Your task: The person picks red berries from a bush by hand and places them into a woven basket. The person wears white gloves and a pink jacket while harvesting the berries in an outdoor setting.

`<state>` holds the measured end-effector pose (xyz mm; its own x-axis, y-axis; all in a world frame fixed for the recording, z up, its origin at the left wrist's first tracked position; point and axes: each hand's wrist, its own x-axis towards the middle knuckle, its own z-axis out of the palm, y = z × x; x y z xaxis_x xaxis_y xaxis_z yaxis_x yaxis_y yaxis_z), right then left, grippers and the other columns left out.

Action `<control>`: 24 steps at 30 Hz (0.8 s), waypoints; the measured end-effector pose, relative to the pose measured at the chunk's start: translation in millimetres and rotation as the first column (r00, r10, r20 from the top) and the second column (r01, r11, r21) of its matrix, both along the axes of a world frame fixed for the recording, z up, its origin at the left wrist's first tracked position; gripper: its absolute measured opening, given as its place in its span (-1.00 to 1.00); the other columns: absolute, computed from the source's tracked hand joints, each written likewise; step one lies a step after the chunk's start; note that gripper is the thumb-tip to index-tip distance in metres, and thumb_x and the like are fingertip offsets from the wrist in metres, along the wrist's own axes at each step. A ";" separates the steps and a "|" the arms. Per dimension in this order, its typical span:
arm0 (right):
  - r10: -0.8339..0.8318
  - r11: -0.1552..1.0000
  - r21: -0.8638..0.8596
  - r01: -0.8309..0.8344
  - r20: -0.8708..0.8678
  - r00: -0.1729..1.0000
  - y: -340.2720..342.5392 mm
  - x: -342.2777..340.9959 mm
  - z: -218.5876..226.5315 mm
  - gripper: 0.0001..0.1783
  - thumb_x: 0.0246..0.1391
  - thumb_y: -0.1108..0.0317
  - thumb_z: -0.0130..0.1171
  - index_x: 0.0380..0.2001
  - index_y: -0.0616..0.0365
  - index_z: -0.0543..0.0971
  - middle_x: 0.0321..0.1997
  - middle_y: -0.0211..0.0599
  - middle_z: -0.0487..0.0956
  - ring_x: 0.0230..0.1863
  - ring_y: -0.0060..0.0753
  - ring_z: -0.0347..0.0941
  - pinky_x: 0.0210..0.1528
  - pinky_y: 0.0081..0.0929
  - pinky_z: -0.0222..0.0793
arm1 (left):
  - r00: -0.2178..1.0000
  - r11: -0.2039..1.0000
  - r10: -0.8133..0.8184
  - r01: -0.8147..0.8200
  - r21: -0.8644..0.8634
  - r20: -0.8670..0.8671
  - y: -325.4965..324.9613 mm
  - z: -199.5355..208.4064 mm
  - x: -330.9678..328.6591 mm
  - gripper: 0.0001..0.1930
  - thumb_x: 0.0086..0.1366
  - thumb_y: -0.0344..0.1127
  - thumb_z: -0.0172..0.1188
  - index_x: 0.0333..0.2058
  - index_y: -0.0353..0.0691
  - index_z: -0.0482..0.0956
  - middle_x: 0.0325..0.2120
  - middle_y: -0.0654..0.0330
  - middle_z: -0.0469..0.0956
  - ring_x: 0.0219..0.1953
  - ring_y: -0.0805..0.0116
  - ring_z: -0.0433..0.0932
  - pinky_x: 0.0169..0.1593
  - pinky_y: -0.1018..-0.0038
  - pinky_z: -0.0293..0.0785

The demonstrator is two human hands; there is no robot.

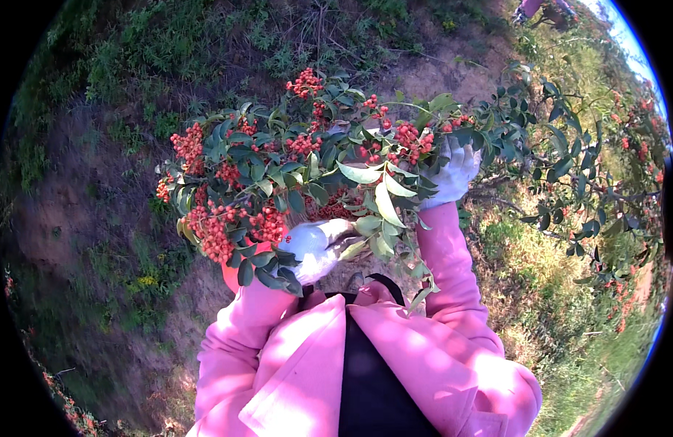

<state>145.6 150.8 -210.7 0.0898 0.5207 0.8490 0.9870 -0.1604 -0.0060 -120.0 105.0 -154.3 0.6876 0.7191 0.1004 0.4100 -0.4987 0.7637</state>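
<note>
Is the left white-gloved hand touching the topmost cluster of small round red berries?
Apart: the head view shows green leaves between the left hand and the topmost red berry cluster.

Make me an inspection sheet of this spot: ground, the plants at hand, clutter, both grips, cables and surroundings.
Surface: bare soil and green weeds.
Things at hand: red berry clusters among green leaves, some paler.
Clutter: nothing seen.
Left grip: white-gloved hand, beside the lower clusters; finger closure unclear.
Right grip: white-gloved hand, partly hidden by foliage; closure unclear.
Cables: nothing seen.
Surroundings: more berry-bearing foliage at right; sky upper right; small pink thing at the top, unclear.
</note>
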 end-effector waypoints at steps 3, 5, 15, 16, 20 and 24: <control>0.022 0.999 0.043 -0.022 -0.009 1.000 4.3 -2.0 2.7 -0.39 -0.30 0.19 0.22 -0.01 -0.18 0.45 0.06 -0.36 0.40 0.10 -0.05 0.24 0.06 -0.06 0.15 | 0.954 0.941 0.233 -0.172 -0.291 0.189 -24.2 61.3 3.1 -0.71 0.23 -0.28 0.17 -0.12 -0.29 0.53 -0.36 0.00 0.59 -0.26 0.17 0.61 -0.20 0.41 0.50; -0.016 1.000 -0.007 0.015 -0.031 0.999 5.1 -7.0 5.2 -0.35 -0.27 0.17 0.22 0.04 -0.24 0.40 0.09 -0.42 0.38 0.12 -0.10 0.23 0.09 -0.08 0.12 | 0.822 0.883 0.442 -0.329 -0.335 0.358 -20.2 63.8 17.7 -0.72 0.25 -0.32 0.14 -0.09 -0.29 0.51 -0.41 0.09 0.61 -0.41 0.43 0.60 -0.32 0.52 0.50; -0.011 0.999 0.052 0.010 0.025 1.000 7.3 -0.5 -3.9 -0.27 -0.29 -0.02 0.27 0.07 -0.26 0.38 0.07 -0.40 0.38 0.12 -0.09 0.22 0.05 -0.04 0.13 | 0.803 0.845 0.446 -0.233 -0.481 0.395 24.6 53.0 51.3 -0.77 0.18 -0.42 0.16 -0.17 -0.33 0.53 -0.48 0.23 0.59 -0.58 0.58 0.51 -0.56 0.61 0.42; -0.012 0.998 0.062 0.011 0.020 1.000 8.6 -1.0 -4.3 -0.27 -0.30 -0.02 0.27 0.07 -0.26 0.38 0.07 -0.41 0.37 0.12 -0.09 0.22 0.05 -0.03 0.13 | 0.801 0.831 0.473 -0.267 -0.487 0.368 26.5 56.9 52.5 -0.78 0.17 -0.42 0.17 -0.19 -0.34 0.54 -0.49 0.23 0.59 -0.58 0.58 0.50 -0.56 0.61 0.41; 0.003 0.999 0.054 -0.007 0.069 0.998 10.1 4.9 -7.5 -0.31 -0.27 -0.06 0.23 0.05 -0.26 0.38 0.05 -0.43 0.38 0.13 -0.08 0.23 0.03 -0.01 0.14 | 0.699 0.802 0.460 -0.062 -0.594 0.548 28.4 26.1 49.7 -0.81 0.21 -0.45 0.09 -0.19 -0.34 0.52 -0.50 0.24 0.58 -0.57 0.56 0.52 -0.59 0.65 0.40; 0.044 0.993 0.108 -0.049 0.050 0.998 14.2 7.6 -14.7 -0.35 -0.19 -0.08 0.17 0.06 -0.29 0.35 0.03 -0.42 0.37 0.09 -0.04 0.30 -0.03 0.01 0.18 | 0.818 0.697 0.396 0.028 -0.717 0.417 18.8 49.6 39.0 -0.82 0.26 -0.34 0.09 -0.25 -0.32 0.56 -0.56 0.25 0.55 -0.68 0.62 0.43 -0.67 0.71 0.34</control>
